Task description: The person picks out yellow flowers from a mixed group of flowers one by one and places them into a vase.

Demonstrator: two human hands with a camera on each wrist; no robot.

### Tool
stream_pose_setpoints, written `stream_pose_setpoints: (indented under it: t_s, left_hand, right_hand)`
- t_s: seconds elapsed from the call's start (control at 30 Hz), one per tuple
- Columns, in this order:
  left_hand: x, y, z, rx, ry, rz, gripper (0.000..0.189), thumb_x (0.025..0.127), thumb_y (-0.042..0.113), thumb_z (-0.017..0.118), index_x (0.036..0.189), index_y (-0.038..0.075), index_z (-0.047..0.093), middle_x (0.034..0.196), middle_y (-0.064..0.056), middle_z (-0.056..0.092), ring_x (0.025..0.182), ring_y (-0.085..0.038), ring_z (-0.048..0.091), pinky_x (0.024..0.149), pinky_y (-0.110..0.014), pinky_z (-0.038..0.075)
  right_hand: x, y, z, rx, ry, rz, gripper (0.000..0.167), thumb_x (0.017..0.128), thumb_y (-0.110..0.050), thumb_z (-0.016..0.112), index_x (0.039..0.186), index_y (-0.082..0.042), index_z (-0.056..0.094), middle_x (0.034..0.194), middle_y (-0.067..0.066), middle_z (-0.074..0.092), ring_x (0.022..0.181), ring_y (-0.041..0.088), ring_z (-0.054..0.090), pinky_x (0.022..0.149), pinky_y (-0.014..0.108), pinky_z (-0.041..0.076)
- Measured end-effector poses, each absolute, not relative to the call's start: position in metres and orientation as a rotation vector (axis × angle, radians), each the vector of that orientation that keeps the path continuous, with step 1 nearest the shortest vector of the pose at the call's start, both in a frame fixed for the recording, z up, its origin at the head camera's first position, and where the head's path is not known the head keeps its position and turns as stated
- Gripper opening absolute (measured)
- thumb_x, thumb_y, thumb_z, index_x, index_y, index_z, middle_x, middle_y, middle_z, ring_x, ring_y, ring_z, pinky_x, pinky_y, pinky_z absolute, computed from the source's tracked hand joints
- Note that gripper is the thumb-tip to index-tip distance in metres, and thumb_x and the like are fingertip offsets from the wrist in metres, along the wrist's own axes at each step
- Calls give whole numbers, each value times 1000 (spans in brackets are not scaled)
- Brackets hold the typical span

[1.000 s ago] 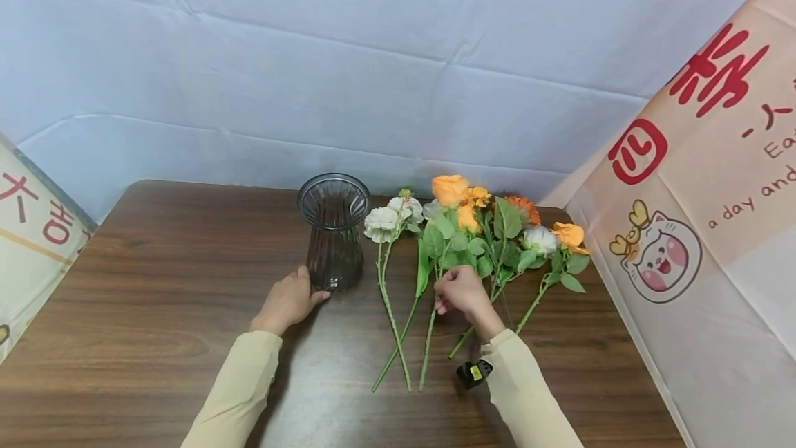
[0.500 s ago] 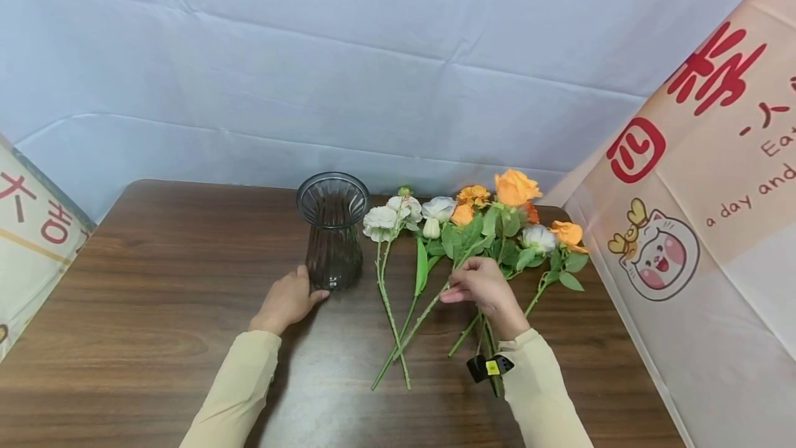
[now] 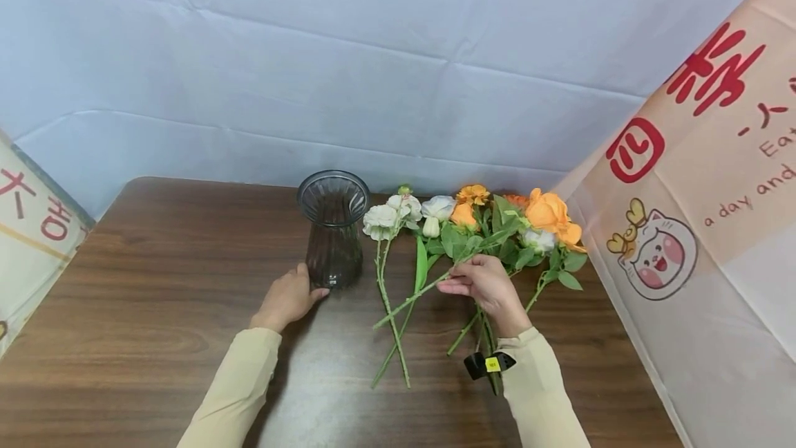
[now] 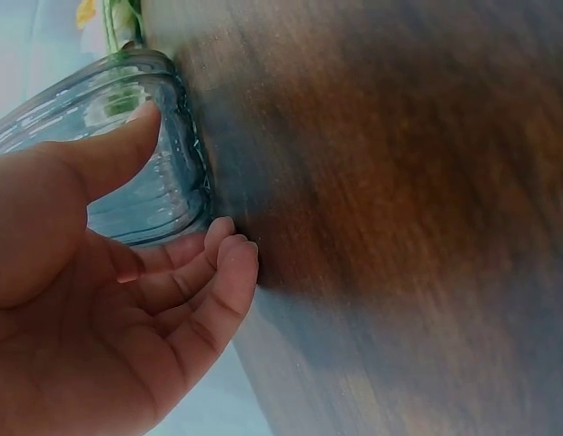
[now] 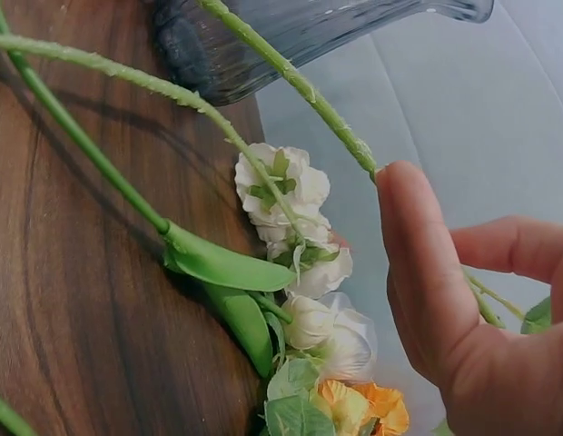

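A dark, see-through ribbed glass vase (image 3: 334, 254) stands upright near the table's back edge. Around its base my left hand (image 3: 286, 299) holds on, thumb in front and fingers on the left side; in the left wrist view the thumb lies along the glass (image 4: 141, 204). My right hand (image 3: 488, 289) pinches the stem of an orange rose (image 3: 547, 209). Its bloom leans to the back right, and the cut end of the stem points left toward the vase, raised over other stems. In the right wrist view this thorny stem (image 5: 295, 77) runs up from the fingertips.
White flowers (image 3: 381, 221) and a white tulip (image 3: 431, 228) lie right of the vase, stems crossing. More orange and white blooms (image 3: 472, 194) lie beside them. White cloth (image 3: 249, 88) hangs behind the wooden table (image 3: 155, 282); a printed cloth (image 3: 715, 213) hangs at right.
My right hand has lifted the orange rose and moved right; its bloom has swung right and its stem end has swung left and up. The left hand stays at the vase.
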State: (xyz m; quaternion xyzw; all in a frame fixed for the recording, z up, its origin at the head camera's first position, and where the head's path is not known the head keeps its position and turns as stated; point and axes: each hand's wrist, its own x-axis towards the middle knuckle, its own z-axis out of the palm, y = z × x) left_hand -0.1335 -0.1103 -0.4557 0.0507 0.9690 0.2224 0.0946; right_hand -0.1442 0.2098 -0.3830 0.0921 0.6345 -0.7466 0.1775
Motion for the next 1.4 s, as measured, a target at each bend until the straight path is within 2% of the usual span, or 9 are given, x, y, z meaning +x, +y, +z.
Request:
stream_pose_setpoints:
  t_s: [0.27,0.53,0.97,1.17,1.4]
  left_hand:
    - [-135,-110,-455,150,2865,651,56,86,35,62,109,-12,43,99,-30,56,93,-43,56,79,-50,45]
    - [-135,-109,-457,136,2868,654,58,86,35,62,112,-13,42,101,-31,56,94,-44,55,79,-51,44]
    - [-135,-110,-457,143,2885,657,56,86,35,62,109,-12,43,97,-29,57,91,-43,56,78,-51,45]
    - [-134,-109,-457,132,2881,652,57,86,36,62,110,-13,43,99,-30,56,92,-43,56,78,-51,45]
    - [-133,-109,-456,134,2879,652,58,86,34,63,111,-14,43,99,-29,56,92,-43,56,78,-51,45]
  right_hand:
    - [-148,210,-372,238,1774,-2186,6,88,13,38,83,12,42,73,17,55,66,25,67,71,34,53]
    - [-150,209,-358,198,1709,-2242,6,90,12,35,89,15,41,72,17,57,69,27,67,73,34,52]
    - [-149,201,-322,145,1601,-2425,18,90,12,37,74,7,42,73,19,58,67,30,66,73,38,52]
    - [-150,195,-300,84,1571,-2501,27,90,13,36,70,-3,27,73,17,58,66,29,66,72,39,52]
    - [-156,188,-274,17,1563,-2564,34,90,13,36,73,-8,15,73,17,57,63,28,66,71,39,53]
